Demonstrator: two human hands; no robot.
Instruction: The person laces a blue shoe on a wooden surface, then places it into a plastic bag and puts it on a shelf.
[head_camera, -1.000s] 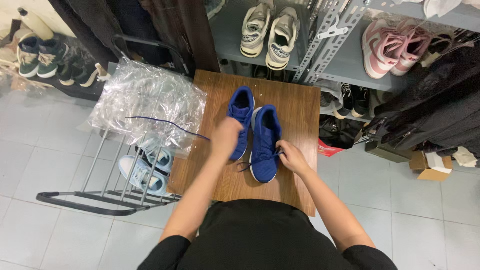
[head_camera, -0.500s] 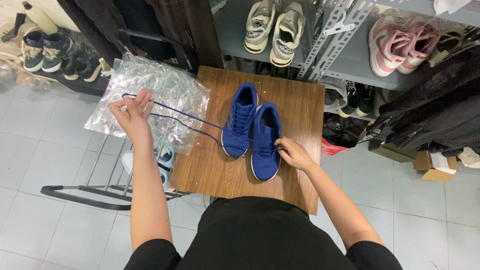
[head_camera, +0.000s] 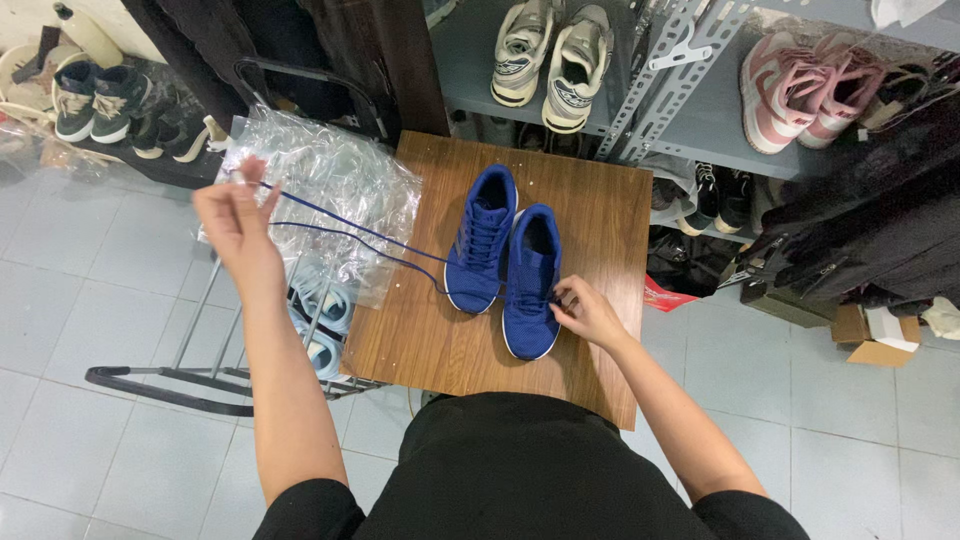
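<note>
At the near edge of the view, the person's black-clothed lap meets a small square wooden tabletop (head_camera: 590, 215) with a brown grain. On it, toes pointing away, stand two blue mesh sneakers side by side and touching: the right blue sneaker (head_camera: 530, 282) nearer, with its heel close to the near edge, the left blue sneaker (head_camera: 482, 238) set a little farther back. The right hand (head_camera: 585, 310) rests against the nearer shoe's outer side, fingertips pressed together in a pinch at its eyelet area. The left hand (head_camera: 232, 222) is raised well out past the tabletop's left edge, thumb and fingers pinching a long dark blue shoelace (head_camera: 350, 233), which runs in two taut strands back to the shoes. Bare wood lies open to the right of the shoes and along the far edge. Under the lace, crumpled clear plastic wrapping (head_camera: 330, 190) overhangs the tabletop's left edge and covers a grey metal wire rack (head_camera: 200, 350) holding pale blue shoes (head_camera: 325, 310). The floor (head_camera: 90, 290) is pale grey tile, open to the left. Farther off, a grey metal shelf (head_camera: 700, 110) carries cream sneakers (head_camera: 548, 55) and pink sneakers (head_camera: 800, 85); dark shoes (head_camera: 100, 100) stand at far left, black garments (head_camera: 870, 230) hang at right.
</note>
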